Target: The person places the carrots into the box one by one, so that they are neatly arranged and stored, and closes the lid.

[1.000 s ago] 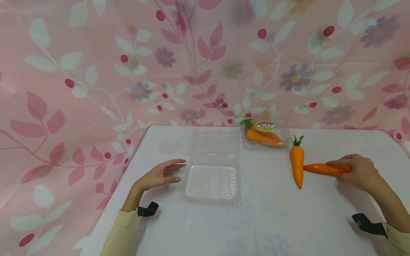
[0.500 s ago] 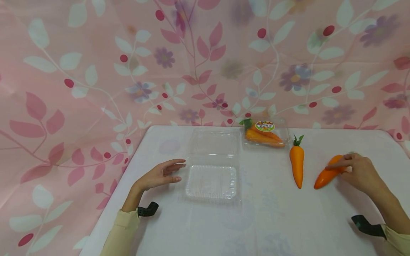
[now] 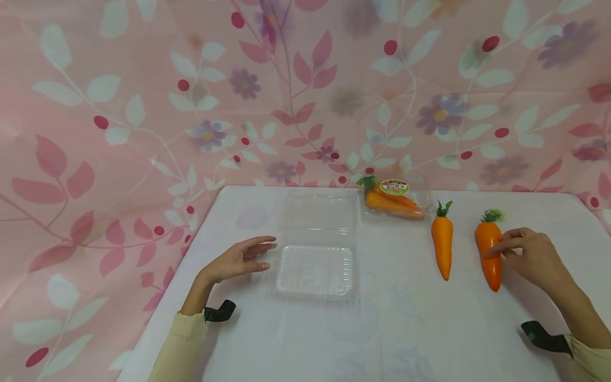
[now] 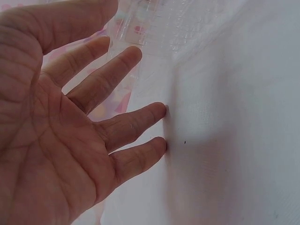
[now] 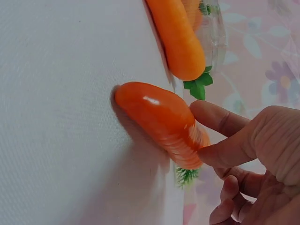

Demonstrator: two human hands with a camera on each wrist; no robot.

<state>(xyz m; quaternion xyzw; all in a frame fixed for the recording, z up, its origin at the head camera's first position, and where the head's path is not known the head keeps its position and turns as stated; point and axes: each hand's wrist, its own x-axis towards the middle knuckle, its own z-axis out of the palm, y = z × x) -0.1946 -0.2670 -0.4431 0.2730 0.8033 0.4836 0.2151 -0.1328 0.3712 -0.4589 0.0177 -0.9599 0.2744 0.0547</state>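
Note:
Thumb and index finger of my right hand [image 3: 532, 254] pinch the glossy orange carrot [image 3: 489, 254] at the table's right. That carrot has feathery green leaves [image 5: 187, 175], its tip towards me, and lies on the cloth. Just left of it lies a second carrot [image 3: 442, 246] with broader leaves, apart from the first. On the other side my left hand [image 3: 241, 260] rests beside a clear plastic clamshell box [image 3: 315, 270], lid folded back. In the left wrist view, the fingers of this hand [image 4: 51, 126] are spread, with nothing in the palm.
At the back edge stands a closed clear box [image 3: 420, 188] with carrots inside and a round label on top. A white cloth covers the table [image 3: 406, 334]. A pink floral sheet [image 3: 305, 95] hangs behind it.
My right hand has turned the carrot from lying sideways, tip against the other carrot, to pointing towards me, parallel with that carrot. The left hand has stayed where it was.

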